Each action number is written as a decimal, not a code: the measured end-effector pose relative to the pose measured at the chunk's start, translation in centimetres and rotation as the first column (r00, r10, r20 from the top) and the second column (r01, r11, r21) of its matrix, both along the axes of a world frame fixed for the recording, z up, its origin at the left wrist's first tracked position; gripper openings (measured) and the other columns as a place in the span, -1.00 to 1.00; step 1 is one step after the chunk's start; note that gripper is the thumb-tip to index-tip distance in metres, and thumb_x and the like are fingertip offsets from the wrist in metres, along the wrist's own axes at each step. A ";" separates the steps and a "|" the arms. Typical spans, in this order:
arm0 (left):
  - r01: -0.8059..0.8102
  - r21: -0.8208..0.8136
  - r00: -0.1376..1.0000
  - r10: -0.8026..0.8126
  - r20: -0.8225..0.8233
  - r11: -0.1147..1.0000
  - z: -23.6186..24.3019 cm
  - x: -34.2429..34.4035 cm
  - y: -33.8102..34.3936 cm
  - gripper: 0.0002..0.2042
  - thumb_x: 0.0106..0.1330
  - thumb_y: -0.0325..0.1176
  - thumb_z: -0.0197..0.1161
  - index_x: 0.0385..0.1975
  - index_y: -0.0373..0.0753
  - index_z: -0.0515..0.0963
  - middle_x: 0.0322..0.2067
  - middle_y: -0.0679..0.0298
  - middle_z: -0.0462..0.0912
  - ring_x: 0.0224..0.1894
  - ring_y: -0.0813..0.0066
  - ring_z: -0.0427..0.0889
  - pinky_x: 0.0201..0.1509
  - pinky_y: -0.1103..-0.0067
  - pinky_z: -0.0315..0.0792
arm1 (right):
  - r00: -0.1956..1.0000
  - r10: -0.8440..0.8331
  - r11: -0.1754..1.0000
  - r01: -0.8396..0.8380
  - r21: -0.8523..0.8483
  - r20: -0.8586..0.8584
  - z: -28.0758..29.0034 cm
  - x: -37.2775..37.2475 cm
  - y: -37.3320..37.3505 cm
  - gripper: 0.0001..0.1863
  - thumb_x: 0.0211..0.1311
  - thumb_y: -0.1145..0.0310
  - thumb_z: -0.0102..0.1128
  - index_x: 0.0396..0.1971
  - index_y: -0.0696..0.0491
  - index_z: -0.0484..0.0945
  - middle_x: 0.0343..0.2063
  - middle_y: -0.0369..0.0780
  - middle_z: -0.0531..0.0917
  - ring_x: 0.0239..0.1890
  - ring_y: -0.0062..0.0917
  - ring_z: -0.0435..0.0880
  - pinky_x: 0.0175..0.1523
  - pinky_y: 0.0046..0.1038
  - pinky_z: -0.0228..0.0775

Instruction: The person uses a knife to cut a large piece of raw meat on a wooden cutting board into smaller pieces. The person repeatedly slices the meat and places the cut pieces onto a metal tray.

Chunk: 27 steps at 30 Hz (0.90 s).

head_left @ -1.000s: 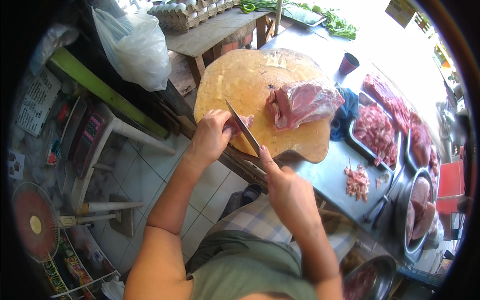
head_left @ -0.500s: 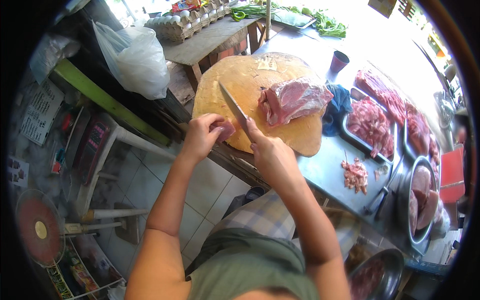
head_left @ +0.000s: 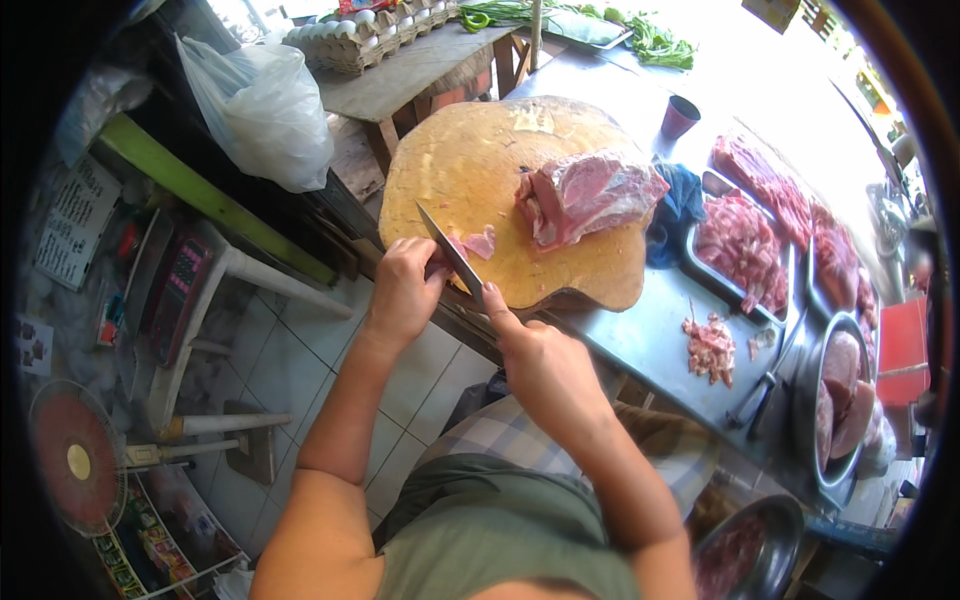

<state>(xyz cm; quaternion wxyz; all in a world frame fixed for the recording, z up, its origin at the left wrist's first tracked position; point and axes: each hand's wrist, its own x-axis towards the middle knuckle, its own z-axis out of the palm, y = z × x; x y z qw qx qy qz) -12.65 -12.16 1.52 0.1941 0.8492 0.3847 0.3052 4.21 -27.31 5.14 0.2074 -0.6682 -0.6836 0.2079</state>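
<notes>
One knife (head_left: 453, 253) fills my right hand (head_left: 538, 345), its blade beside a meat scrap (head_left: 482, 242). My left hand (head_left: 402, 285) curls near it, its hold unclear.

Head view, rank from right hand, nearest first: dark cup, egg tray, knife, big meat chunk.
1. Knife: in the right hand.
2. Big meat chunk: ahead, on the right part of the wooden block.
3. Dark cup: past the chunk, to the right.
4. Egg tray: far left.
</notes>
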 end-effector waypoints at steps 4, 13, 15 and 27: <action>0.012 0.016 0.999 -0.011 -0.035 1.000 0.1 0.0 0.0 -0.89 0.15 -0.59 0.34 -0.37 -0.35 0.56 -0.37 0.03 0.65 -0.21 -0.04 0.61 -0.08 0.20 0.47 | 0.997 0.002 0.998 -0.007 0.066 0.073 -0.8 -1.5 2.8 -0.22 0.14 0.57 0.11 0.46 0.04 0.32 -0.50 -0.01 0.69 -0.42 -0.17 0.76 -0.29 -0.19 0.60; -0.249 -0.051 0.967 0.251 0.039 0.967 -1.0 1.7 1.3 -0.90 0.26 -0.57 0.24 -0.24 -0.35 0.57 -0.35 -0.01 0.64 -0.14 -0.07 0.62 -0.04 0.19 0.47 | 0.913 -0.175 0.969 0.227 0.103 -0.368 0.3 2.7 2.0 -0.37 0.42 0.41 0.08 0.48 -0.09 0.28 -0.31 0.18 0.70 -0.22 0.11 0.71 -0.06 -0.02 0.53; -0.195 0.022 0.981 0.195 0.020 0.981 -1.3 2.7 1.3 -0.84 0.28 -0.55 0.24 -0.16 -0.36 0.58 -0.30 -0.03 0.64 -0.10 -0.07 0.62 0.00 0.19 0.47 | 0.887 -0.190 0.944 0.282 0.169 -0.420 0.5 4.1 0.4 -0.35 0.38 0.47 0.14 0.47 -0.09 0.30 -0.29 0.19 0.69 -0.23 0.11 0.71 -0.08 -0.06 0.53; -0.034 -0.049 0.992 0.028 -0.127 0.998 -1.0 9.1 -0.7 -0.89 0.17 -0.64 0.14 -0.34 -0.34 0.54 -0.36 0.04 0.61 -0.27 -0.02 0.60 -0.11 0.24 0.49 | 0.715 -0.407 0.767 0.605 0.212 -0.568 0.2 10.8 -10.3 -0.37 0.42 0.53 0.17 0.47 -0.03 0.32 -0.15 0.19 0.69 -0.12 -0.08 0.76 0.05 -0.26 0.53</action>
